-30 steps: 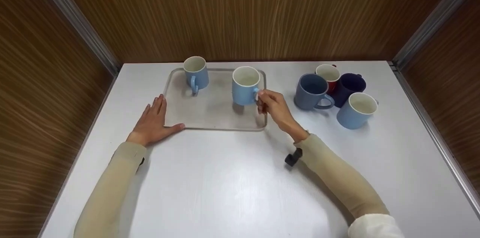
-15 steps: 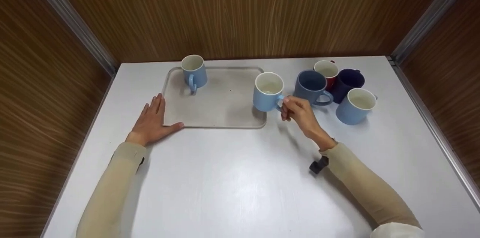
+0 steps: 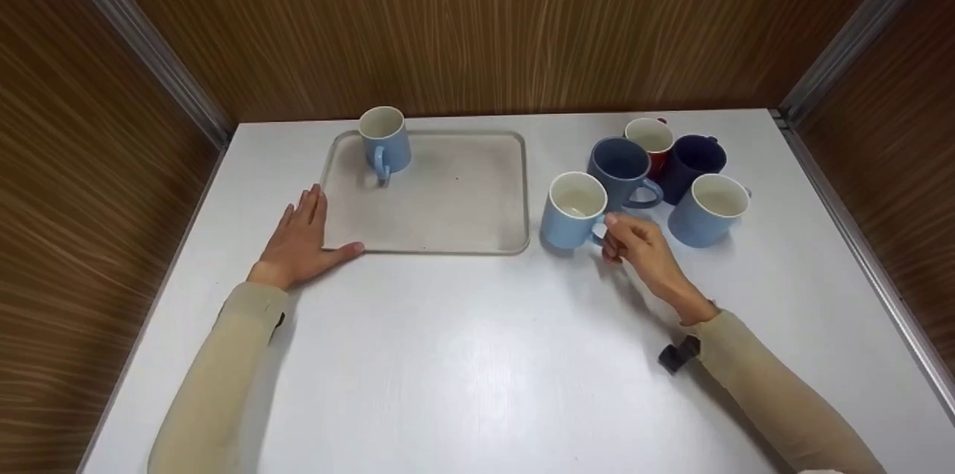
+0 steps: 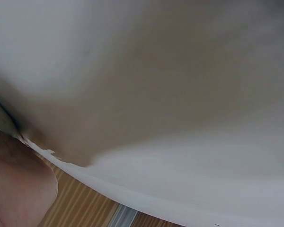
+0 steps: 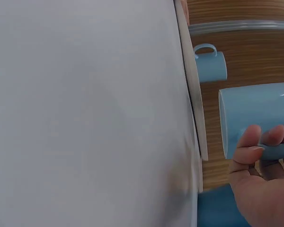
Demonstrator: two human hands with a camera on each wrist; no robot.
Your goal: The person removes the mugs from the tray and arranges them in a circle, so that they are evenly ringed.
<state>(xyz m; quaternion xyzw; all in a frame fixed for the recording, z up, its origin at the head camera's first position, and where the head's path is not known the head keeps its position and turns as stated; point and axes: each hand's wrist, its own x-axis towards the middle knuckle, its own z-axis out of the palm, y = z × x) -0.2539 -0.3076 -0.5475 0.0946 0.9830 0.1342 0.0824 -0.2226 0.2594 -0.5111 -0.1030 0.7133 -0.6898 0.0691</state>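
My right hand (image 3: 642,246) grips a light blue mug (image 3: 565,224) by its handle, just right of the tray. The mug is upright with a pale inside, and in the right wrist view my fingers curl at the mug's handle (image 5: 277,150). My left hand (image 3: 298,250) lies with straight, spread fingers at the left front corner of the beige tray (image 3: 448,220), thumb along its front rim. Another light blue mug (image 3: 389,151) stands at the tray's back left, handle toward me. The left wrist view shows little more than part of that hand (image 4: 19,189) and the table.
Right of the held mug, several mugs cluster: a grey-blue mug (image 3: 615,172) close behind it, a red mug (image 3: 658,160), a dark navy mug (image 3: 683,175) and a light blue mug (image 3: 694,224). Wood-grain panels (image 3: 477,33) border the white table (image 3: 418,354) at back and sides.
My right hand has carried the light blue mug from over the tray rightward and toward me, past the tray's right edge. The left hand has stayed at the tray's corner.
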